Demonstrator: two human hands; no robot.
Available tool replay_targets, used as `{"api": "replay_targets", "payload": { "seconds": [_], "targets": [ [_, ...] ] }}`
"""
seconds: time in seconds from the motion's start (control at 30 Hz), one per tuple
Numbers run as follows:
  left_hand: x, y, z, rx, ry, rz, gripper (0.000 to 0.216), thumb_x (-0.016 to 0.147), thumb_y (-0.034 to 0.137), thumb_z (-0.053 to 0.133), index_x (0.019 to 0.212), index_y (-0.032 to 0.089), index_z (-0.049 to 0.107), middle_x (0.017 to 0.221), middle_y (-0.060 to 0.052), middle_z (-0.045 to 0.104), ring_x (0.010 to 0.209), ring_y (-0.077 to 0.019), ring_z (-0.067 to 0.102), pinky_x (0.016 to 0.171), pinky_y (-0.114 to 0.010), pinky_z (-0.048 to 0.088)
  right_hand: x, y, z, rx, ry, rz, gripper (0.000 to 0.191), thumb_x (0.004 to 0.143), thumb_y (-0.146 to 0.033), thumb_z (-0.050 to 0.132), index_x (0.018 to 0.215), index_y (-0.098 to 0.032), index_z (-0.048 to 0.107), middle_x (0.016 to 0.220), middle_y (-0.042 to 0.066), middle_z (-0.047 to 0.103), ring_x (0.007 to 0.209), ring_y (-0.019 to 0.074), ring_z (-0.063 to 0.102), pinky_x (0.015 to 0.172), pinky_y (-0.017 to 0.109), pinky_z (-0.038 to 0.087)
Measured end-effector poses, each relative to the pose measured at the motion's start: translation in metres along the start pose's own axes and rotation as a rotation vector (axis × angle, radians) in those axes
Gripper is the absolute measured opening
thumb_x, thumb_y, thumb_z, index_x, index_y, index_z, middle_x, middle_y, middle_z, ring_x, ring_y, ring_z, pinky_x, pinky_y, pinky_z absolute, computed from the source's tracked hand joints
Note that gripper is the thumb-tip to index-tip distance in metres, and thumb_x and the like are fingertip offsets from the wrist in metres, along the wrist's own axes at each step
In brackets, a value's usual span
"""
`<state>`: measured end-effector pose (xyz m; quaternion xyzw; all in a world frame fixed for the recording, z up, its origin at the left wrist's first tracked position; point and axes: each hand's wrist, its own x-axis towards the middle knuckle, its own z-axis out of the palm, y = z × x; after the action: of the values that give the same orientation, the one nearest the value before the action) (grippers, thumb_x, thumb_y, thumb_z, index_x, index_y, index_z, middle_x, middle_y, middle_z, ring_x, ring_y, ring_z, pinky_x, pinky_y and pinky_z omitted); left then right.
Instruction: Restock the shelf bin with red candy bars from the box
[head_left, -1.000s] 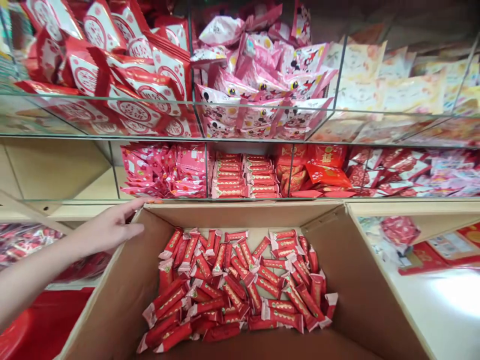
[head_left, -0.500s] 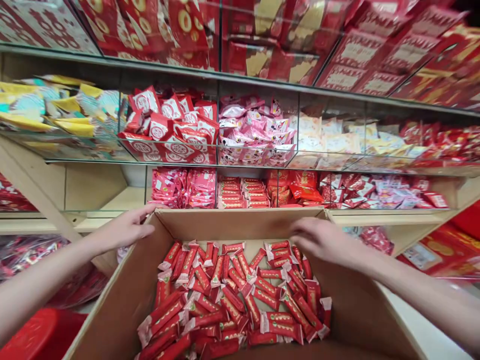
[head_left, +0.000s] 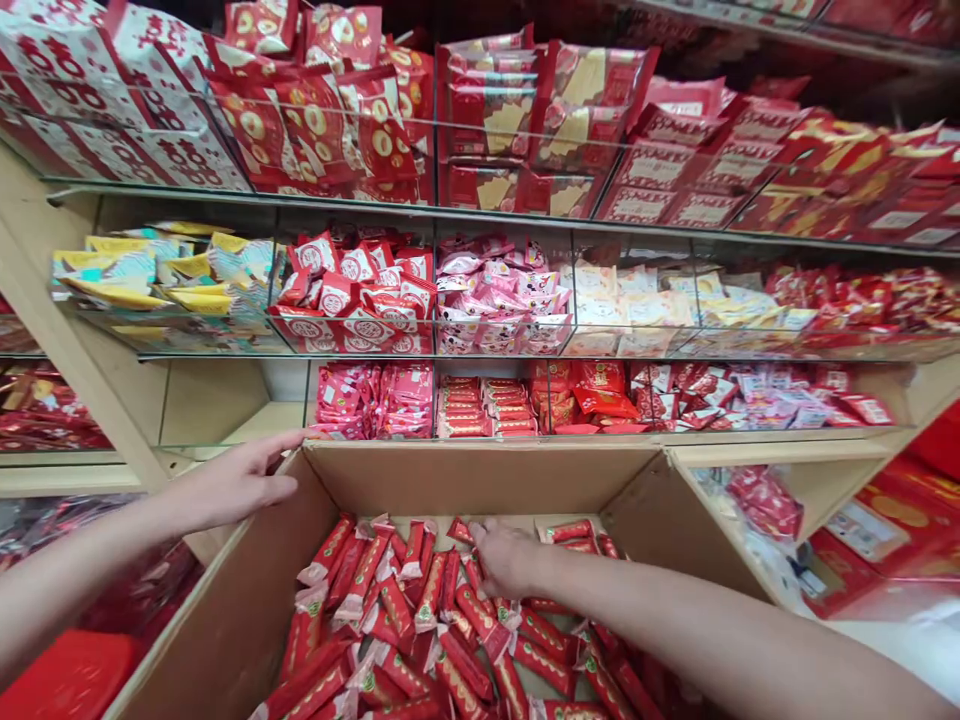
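A big cardboard box (head_left: 480,480) stands open in front of me, its floor covered with several long red snack bars (head_left: 405,620). My left hand (head_left: 236,480) rests on the box's left flap at the far corner, fingers stretched out and holding nothing. My right hand (head_left: 506,558) reaches down into the box and lies on the red bars near the back wall, fingers curled over them. Whether it has hold of one is hidden.
Glass shelves rise behind the box. Matching red bars (head_left: 487,405) are stacked in the lowest compartment, beside pink packets (head_left: 367,400) and red packets (head_left: 592,390). Higher shelves hold yellow bags (head_left: 150,275), pink sweets (head_left: 502,295) and red boxes (head_left: 525,120). A red stool (head_left: 67,680) stands at lower left.
My right arm came into view and dropped from the box's right rim down onto the bars inside. My view tilted up, showing more shelves. The left hand stayed on the flap.
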<state>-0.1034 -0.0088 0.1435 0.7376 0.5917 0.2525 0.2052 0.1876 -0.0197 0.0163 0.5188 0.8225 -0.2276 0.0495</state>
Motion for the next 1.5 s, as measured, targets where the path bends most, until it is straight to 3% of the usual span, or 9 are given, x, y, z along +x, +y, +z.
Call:
{"api": "replay_targets", "payload": {
  "seconds": [0.13,0.27,0.43,0.63,0.83,0.93,1.13,1.23,1.5],
  "targets": [
    [-0.005,0.008,0.001,0.078,0.009,-0.073,0.046,0.062,0.017,0.048,0.106,0.013,0.057,0.082,0.003,0.065,0.079,-0.018,0.056,0.066,-0.017,0.039,0.003,0.004,0.013,0.157,-0.016,0.096,0.071,0.056,-0.021,0.068,0.121,-0.013,0.041,0.113,0.016,0.052,0.104,0.0284,0.05,0.085,0.035,0.04],
    [-0.003,-0.001,0.003,0.031,-0.071,-0.122,0.049,0.063,0.018,0.042,0.111,0.014,0.052,0.053,0.007,0.051,0.052,-0.0139,0.05,0.047,-0.019,0.035,0.027,0.007,0.025,0.309,-0.009,0.137,0.063,0.053,-0.013,0.062,0.113,-0.015,0.045,0.103,0.011,0.058,0.093,0.0244,0.056,0.078,0.031,0.042],
    [0.016,-0.017,0.006,0.17,-0.075,-0.098,0.055,0.064,0.02,0.039,0.119,0.015,0.045,0.053,0.006,0.049,0.044,-0.013,0.046,0.041,-0.02,0.032,0.058,0.011,0.039,0.499,0.073,0.251,0.044,0.056,-0.011,0.057,0.098,-0.015,0.047,0.087,0.004,0.058,0.078,0.0172,0.056,0.062,0.023,0.041],
    [0.03,-0.017,0.007,0.354,-0.109,-0.041,0.051,0.064,0.018,0.038,0.114,0.018,0.051,0.08,-0.002,0.064,0.075,-0.0174,0.058,0.07,-0.023,0.044,0.072,0.023,0.047,0.703,0.045,0.391,0.033,0.056,-0.009,0.048,0.088,-0.016,0.045,0.05,-0.006,0.041,0.039,0.0075,0.035,0.037,0.019,0.024],
    [0.046,0.029,0.011,0.567,-0.082,0.005,0.034,0.07,0.033,0.044,0.094,0.016,0.062,0.075,-0.015,0.066,0.073,-0.0315,0.06,0.067,-0.041,0.042,0.073,0.025,0.04,0.78,0.002,0.486,0.04,0.043,-0.006,0.053,0.08,-0.021,0.048,0.04,-0.009,0.035,0.031,0.006,0.024,0.034,0.019,0.018],
    [0.053,0.063,0.034,0.521,-0.118,0.268,0.03,0.077,0.034,0.042,0.098,0.026,0.062,0.085,-0.009,0.068,0.079,-0.0255,0.061,0.073,-0.035,0.043,0.066,0.025,0.02,0.825,-0.039,0.507,0.032,0.043,-0.008,0.055,0.071,-0.021,0.05,0.039,-0.008,0.039,0.031,0.0065,0.026,0.033,0.019,0.017],
    [0.067,0.078,0.087,0.211,-0.5,0.509,0.053,0.07,0.021,0.055,0.122,0.027,0.047,0.126,-0.006,0.051,0.112,-0.0241,0.048,0.092,-0.033,0.036,0.022,0.027,-0.05,1.107,-0.097,0.046,0.022,0.047,-0.011,0.062,0.067,-0.015,0.054,0.057,-0.005,0.053,0.048,0.0059,0.044,0.044,0.017,0.032],
    [0.076,0.071,0.096,0.123,-0.583,0.541,0.04,0.076,0.021,0.05,0.115,0.028,0.053,0.113,-0.004,0.06,0.1,-0.0197,0.055,0.086,-0.028,0.04,0.009,0.031,-0.072,1.194,-0.049,-0.037,0.027,0.05,-0.01,0.062,0.075,-0.014,0.055,0.063,-0.005,0.053,0.051,0.0046,0.044,0.048,0.016,0.033],
    [0.088,0.056,0.102,-0.063,-0.358,0.377,0.025,0.077,0.027,0.05,0.098,0.02,0.064,0.086,-0.002,0.067,0.076,-0.0174,0.06,0.069,-0.025,0.044,0.013,0.044,-0.075,1.384,0.126,-0.045,0.029,0.066,-0.029,0.062,0.09,-0.014,0.054,0.067,-0.002,0.058,0.048,0.0043,0.045,0.047,0.017,0.032]
  ]
}}
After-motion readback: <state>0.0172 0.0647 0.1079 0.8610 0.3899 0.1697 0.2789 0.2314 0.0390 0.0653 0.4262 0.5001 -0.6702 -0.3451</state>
